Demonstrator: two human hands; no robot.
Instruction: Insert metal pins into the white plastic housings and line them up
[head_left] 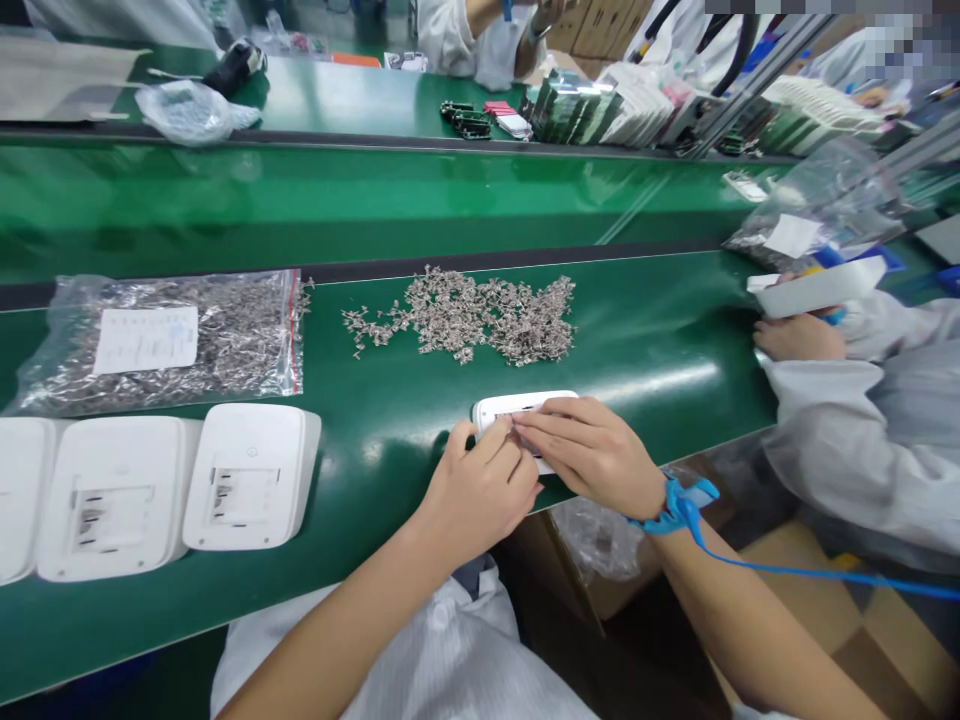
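While both hands (480,490) (592,450) cover the white casing (491,408), each grip's state stays unclear.

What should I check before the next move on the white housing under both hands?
1. White housing flat on green bench: ok.
2. Left hand and right hand both on it: ok.
3. Loose metal clips close behind it: ok.
4. Blue wrist strap on right wrist: ok.
5. Clip seated in slot: cannot tell, fingers cover it.
6. Two white housings lie apart at left: ok.
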